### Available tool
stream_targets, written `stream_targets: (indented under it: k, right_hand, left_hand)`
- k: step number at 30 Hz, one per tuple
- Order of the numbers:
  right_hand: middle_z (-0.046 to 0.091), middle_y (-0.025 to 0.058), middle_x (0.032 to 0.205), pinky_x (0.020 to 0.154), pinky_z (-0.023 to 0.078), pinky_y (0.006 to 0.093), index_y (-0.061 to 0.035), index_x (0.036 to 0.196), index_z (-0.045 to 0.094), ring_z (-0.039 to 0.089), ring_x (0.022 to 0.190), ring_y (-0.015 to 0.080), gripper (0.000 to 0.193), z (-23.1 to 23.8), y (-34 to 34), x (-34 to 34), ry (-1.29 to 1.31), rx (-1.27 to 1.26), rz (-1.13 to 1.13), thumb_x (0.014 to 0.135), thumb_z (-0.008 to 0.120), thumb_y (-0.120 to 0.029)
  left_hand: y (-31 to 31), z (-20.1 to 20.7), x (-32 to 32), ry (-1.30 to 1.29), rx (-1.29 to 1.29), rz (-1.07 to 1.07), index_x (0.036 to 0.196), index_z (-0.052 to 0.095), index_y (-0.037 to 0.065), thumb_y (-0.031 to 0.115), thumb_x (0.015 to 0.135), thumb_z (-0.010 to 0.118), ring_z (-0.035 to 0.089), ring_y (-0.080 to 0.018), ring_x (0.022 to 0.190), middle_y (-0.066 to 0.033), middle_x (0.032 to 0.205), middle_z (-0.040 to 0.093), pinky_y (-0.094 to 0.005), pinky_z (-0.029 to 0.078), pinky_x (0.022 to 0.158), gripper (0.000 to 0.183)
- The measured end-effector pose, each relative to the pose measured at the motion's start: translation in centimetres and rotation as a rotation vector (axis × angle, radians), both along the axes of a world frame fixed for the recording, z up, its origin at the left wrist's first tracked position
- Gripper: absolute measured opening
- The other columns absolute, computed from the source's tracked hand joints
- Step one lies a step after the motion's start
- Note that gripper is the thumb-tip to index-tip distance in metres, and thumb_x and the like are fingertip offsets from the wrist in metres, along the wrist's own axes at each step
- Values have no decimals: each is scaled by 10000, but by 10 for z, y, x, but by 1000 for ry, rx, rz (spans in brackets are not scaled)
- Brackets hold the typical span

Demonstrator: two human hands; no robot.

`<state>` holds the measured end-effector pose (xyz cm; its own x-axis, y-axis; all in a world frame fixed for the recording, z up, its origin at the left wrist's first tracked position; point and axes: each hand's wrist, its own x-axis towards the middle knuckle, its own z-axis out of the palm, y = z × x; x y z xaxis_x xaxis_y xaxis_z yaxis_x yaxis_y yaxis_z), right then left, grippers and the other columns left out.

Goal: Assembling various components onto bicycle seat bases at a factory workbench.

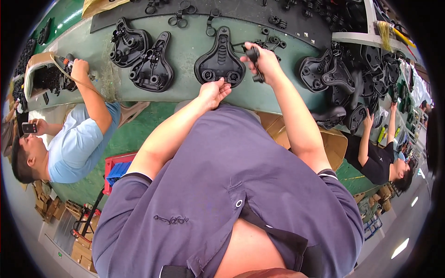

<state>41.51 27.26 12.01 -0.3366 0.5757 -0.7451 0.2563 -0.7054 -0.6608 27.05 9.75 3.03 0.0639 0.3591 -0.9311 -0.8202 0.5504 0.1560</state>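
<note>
Closest in, an open cardboard box (333,144) sits below the bench (183,60) on the right, and the bench's bowed front edge crosses just in front of the torso. The left hand (214,94) is at that edge, its fingers drawn narrow on the rear rim of the middle saddle (219,56), thumb uppermost. This black saddle lies underside up on the green top, broad end close to the front edge, nose pointing away. Just right of it, the right hand (262,61) is above the bench with its fingers curled around a black fitting (253,55), whose exact shape is partly hidden by the grip. Bare green surface separates the middle saddle from two overturned saddles (152,69) on the left, which touch or overlap; on the right, another open strip passes under the forearm before a crowded pile of saddles (316,70). Beyond the right hand, small black parts (274,42) take up some of the room. Past the saddle's nose, a ringed bracket (212,22) lies over the near edge of a dark mat (252,19). Off to the left, a co-worker's hand (79,68) is beside a carton (36,62) of black pieces.
</note>
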Motion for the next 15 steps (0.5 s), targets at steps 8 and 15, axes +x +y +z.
stream_targets:
  k: [8,15]
  right_hand:
    - [749,138,893,482,422,256,-89,1170,709,521,552,83,349,-30,45,-48,-58,-92,-26,1038,653,-407]
    - [775,233,1036,893,607,463,43,1091,720,762,1006,381,598,-9,-4,-97,-726,753,816,831,763,-494]
  left_hand:
    - [-8,-3,-3,31,22,100,1141,637,-10,206,1113,599,678,-198,934,-111,1057,701,-351,619,879,221]
    - [-7,-3,-4,48,15,76,1134,638,-5,221,1117,592,677,-195,916,-106,1033,705,-346,617,851,232]
